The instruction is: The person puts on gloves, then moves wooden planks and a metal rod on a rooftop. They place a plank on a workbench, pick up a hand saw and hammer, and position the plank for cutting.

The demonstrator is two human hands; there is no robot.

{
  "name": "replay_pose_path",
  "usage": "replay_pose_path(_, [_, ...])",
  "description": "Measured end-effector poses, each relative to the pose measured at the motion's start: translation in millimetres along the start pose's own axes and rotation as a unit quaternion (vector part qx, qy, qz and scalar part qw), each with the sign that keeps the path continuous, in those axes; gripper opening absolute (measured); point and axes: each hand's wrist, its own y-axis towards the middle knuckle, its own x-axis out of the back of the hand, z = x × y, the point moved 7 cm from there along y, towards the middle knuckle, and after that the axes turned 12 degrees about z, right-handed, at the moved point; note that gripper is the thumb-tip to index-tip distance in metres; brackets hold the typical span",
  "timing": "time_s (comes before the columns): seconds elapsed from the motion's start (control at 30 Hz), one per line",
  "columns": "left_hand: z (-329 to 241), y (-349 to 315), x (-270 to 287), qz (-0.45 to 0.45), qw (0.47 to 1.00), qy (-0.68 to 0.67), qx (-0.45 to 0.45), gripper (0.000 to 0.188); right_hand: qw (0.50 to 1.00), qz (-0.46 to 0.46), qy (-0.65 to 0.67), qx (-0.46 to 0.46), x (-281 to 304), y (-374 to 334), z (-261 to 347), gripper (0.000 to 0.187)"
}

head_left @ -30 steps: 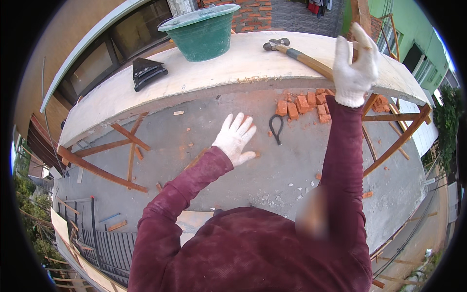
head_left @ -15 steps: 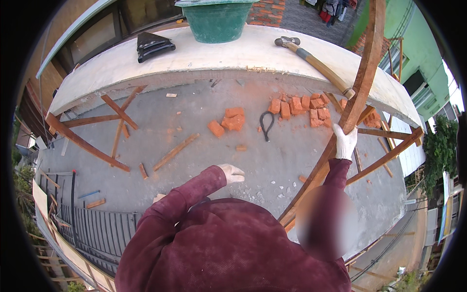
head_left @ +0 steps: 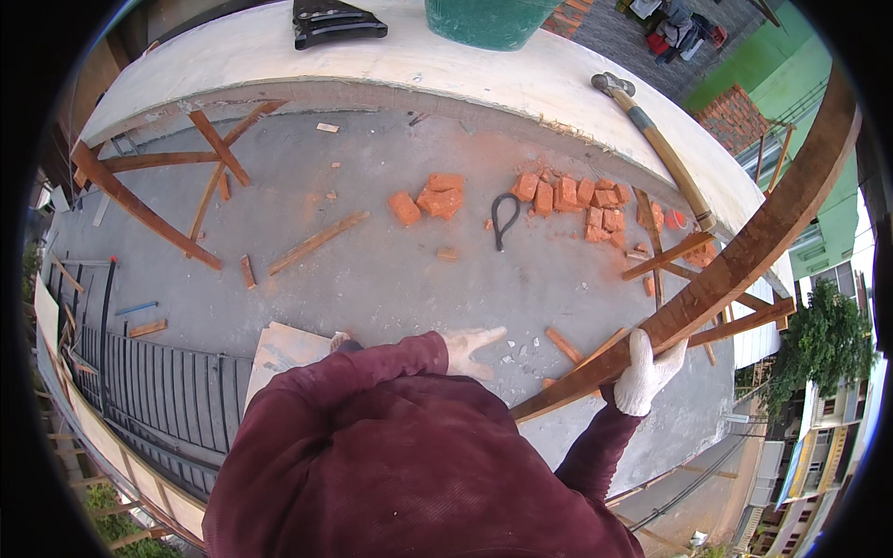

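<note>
My right hand (head_left: 648, 374), in a white work glove, grips a long brown wooden beam (head_left: 712, 284) from below. The beam slants from beside my body up past the bench's right end. My left hand (head_left: 472, 352), gloved in white too, hovers in front of my chest with its fingers spread, holding nothing. On the long pale bench (head_left: 409, 65) lies a hammer (head_left: 665, 149) with a wooden handle. A black triangular tool or bracket (head_left: 335, 22) and a green tub (head_left: 488, 20), cut off by the upper edge, are on it too.
Broken orange bricks (head_left: 566, 193) lie on the grey floor under the bench, near a black loop (head_left: 504, 223). Crossed wooden legs (head_left: 153, 209) brace the bench's left end. A loose wooden strip (head_left: 318, 244) and a dark ribbed metal panel (head_left: 158, 386) are to the left.
The beam has tipped from steep to a flatter slant toward the right, my right hand moving lower with it. My left hand has shifted slightly right, its fingers now spread. The view has turned.
</note>
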Motion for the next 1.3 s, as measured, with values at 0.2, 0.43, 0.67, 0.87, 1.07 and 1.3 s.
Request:
replay_pose_path(0.2, [-73, 3, 17, -0.084, 0.990, 0.000, -0.115, 0.131, 0.967, 0.171, 0.184, 0.030, -75, 52, 87, 0.092])
replay_pose_path(0.43, [-56, -27, 48, -0.200, 0.948, -0.147, -0.201, 0.126, 0.927, 0.259, 0.236, 0.136, -121, 83, 215, 0.066])
replay_pose_path(0.67, [-44, -105, 126, -0.318, 0.918, -0.042, -0.235, 0.064, 0.930, 0.064, 0.171, 0.318, -138, 49, 292, 0.052])
replay_pose_path(0.87, [-32, -219, 178, -0.315, 0.943, 0.051, -0.097, 0.067, 0.932, -0.046, 0.237, 0.268, -149, 35, 271, 0.053])
replay_pose_path(1.07, [-22, -283, 166, -0.564, 0.789, 0.228, -0.088, 0.075, 0.945, 0.061, 0.309, 0.085, -108, 44, 162, 0.062])
replay_pose_path(1.3, [-11, -325, 170, -0.557, 0.761, 0.330, 0.030, 0.077, 0.962, 0.097, 0.240, 0.084, -119, 33, 55, 0.058])
